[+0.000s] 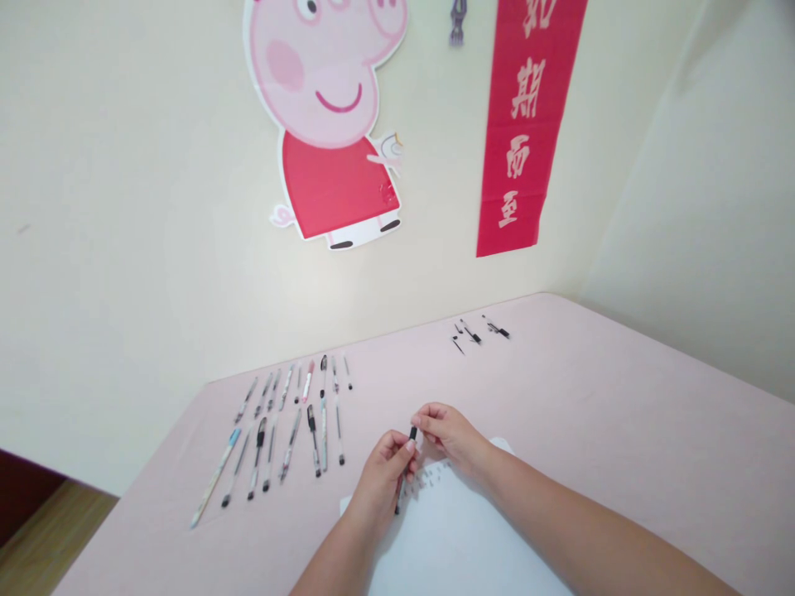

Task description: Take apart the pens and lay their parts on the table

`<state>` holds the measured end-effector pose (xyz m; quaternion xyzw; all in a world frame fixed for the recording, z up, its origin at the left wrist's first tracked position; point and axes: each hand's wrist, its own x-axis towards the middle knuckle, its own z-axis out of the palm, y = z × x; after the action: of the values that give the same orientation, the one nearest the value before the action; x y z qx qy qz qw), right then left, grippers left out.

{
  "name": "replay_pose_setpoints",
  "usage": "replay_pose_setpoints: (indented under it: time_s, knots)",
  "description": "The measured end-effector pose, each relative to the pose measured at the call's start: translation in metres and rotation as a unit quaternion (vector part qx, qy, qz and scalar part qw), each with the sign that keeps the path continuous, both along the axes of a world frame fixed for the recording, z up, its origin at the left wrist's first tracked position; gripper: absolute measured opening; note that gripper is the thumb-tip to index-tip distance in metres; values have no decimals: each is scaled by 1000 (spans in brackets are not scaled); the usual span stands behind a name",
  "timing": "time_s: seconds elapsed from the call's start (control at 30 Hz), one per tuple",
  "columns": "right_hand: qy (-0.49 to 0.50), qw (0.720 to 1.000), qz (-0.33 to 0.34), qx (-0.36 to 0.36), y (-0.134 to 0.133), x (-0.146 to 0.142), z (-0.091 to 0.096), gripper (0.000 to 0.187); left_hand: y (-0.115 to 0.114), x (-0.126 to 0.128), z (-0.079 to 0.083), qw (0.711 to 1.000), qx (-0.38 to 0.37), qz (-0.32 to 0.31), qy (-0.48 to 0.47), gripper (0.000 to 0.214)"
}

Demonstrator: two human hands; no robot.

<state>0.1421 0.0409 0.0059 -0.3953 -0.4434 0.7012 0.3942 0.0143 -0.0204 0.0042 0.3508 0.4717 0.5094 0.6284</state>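
Note:
My left hand is closed round the barrel of a thin black pen, held almost upright over a white spiral notebook. My right hand pinches the pen's black top end between thumb and forefinger. Both hands meet over the notebook's top edge, near the middle of a pale pink table.
Several pens lie in rows on the table to the left of my hands. A few small black pen parts lie at the far side near the wall. A cartoon pig sticker and a red banner hang on the wall.

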Motion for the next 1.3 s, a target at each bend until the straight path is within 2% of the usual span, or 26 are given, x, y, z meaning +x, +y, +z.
replay_pose_setpoints:
  time_s: [0.4,0.7,0.87,1.03,1.3]
  knots:
    - [23,999,28,9,-2,1,6,41,1,1,1,1000,-13,11,-8,28]
    - [-9,1000,-5,5,0,-1,4,37,0,0,2,1000,-13,-5,-10,25]
    - [13,1000,20,-11,0,1,2,36,0,0,2,1000,-9,-11,-15,23]
    - [29,998,49,7,0,4,6,38,0,-1,0,1000,-7,-11,-24,22]
    - [-7,999,30,8,1,0,2,37,1,-1,3,1000,-12,-12,-16,24]
